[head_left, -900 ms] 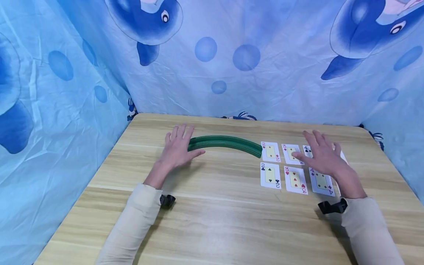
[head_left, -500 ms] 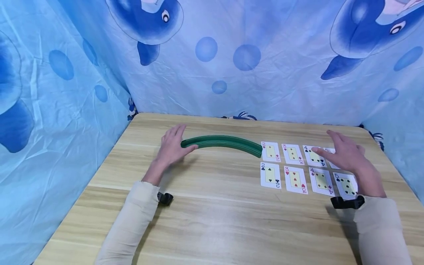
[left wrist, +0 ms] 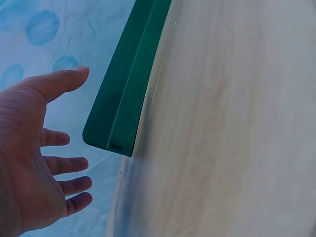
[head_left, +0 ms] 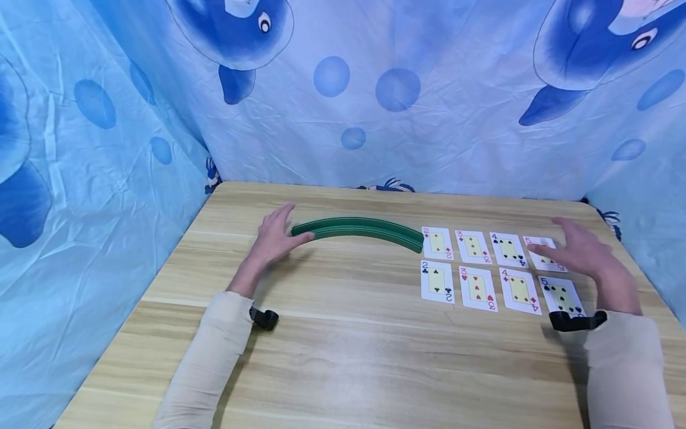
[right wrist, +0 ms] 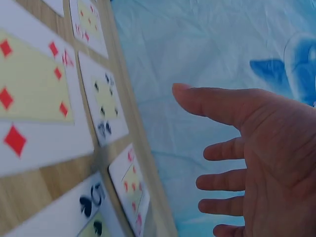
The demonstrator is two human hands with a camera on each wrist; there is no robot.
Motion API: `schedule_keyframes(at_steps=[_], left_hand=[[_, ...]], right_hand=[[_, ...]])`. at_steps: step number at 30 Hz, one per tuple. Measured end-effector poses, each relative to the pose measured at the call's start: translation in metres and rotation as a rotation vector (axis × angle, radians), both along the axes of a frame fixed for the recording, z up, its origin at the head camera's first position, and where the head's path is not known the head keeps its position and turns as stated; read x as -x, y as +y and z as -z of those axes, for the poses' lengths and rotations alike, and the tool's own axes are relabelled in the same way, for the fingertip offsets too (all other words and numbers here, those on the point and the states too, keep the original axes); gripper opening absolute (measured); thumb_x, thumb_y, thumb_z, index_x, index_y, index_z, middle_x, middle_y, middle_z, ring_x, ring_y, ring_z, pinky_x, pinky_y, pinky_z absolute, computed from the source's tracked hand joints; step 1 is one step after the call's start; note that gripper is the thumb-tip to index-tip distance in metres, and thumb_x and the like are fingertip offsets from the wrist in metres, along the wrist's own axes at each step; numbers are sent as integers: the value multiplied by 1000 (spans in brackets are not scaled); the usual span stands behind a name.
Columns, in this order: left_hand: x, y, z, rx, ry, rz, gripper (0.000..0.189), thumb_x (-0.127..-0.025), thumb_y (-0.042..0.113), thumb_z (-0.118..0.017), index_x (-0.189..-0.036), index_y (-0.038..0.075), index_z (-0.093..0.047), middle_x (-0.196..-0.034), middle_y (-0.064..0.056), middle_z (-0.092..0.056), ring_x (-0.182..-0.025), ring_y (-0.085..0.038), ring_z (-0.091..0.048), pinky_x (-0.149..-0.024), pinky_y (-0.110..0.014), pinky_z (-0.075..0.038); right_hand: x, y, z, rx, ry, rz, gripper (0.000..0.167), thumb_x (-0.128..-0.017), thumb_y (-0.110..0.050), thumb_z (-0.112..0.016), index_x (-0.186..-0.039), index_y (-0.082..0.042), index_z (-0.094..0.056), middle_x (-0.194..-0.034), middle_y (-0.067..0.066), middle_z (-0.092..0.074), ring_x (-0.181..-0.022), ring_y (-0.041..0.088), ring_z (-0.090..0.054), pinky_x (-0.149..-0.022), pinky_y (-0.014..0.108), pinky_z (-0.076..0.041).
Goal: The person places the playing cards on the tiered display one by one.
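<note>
My left hand (head_left: 270,238) hovers at the left end of a curved green card holder (head_left: 359,228), thumb and fingers spread with nothing between them. The left wrist view shows a gap between that thumb and the holder's grooved end (left wrist: 121,108). To the holder's right lie playing cards face up in two rows, from the two of diamonds (head_left: 438,244) and two of clubs (head_left: 436,282) to a red five (head_left: 549,262) and the five of spades (head_left: 560,293). My right hand (head_left: 586,253), thumb extended, is over the right end of the rows, partly overlapping the red five and holding nothing.
The wooden table (head_left: 343,357) extends toward me in front of the cards. Behind it and along the sides hangs a blue curtain (head_left: 461,149) with a dolphin print. A black strap mount (head_left: 265,319) sits on each wrist.
My left hand has drawn left, uncovering the holder's left end. My right hand has moved right, bringing the fours and fives into view. Holder and cards have stayed in place.
</note>
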State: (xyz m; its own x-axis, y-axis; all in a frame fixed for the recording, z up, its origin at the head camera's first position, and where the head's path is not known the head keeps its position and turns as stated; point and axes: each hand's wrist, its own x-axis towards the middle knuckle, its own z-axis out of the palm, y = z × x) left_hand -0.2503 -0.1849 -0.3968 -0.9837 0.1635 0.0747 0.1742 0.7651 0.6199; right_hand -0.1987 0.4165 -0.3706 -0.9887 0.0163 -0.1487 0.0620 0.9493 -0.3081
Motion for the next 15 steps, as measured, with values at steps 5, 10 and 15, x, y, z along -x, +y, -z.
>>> schedule_keyframes(at_steps=[5, 10, 15], left_hand=[[1, -5, 6, -74, -44, -13, 90, -88, 46, -73, -158, 11, -28, -161, -19, -33, -149, -43, -25, -117, -66, -25], [4, -10, 13, -112, -92, -19, 86, -88, 43, -74, -156, 9, -31, -153, -23, -43, -144, -43, -36, -113, -61, -35], [7, -11, 16, -120, -110, -2, 79, -89, 36, -74, -152, 6, -37, -144, -25, -50, -137, -41, -46, -108, -57, -43]], right_hand=[[3, 11, 7, 31, -74, 4, 110, -93, -60, -58, -151, 17, -6, -148, 50, -14, -130, 68, -20, -101, 78, -25], [8, 18, 16, 27, -132, -10, 112, -90, -60, -63, -151, 17, -8, -147, 49, -13, -131, 68, -19, -102, 77, -24], [9, 24, 26, 15, -132, -27, 112, -86, -60, -68, -149, 16, -16, -146, 48, -17, -130, 67, -22, -101, 77, -26]])
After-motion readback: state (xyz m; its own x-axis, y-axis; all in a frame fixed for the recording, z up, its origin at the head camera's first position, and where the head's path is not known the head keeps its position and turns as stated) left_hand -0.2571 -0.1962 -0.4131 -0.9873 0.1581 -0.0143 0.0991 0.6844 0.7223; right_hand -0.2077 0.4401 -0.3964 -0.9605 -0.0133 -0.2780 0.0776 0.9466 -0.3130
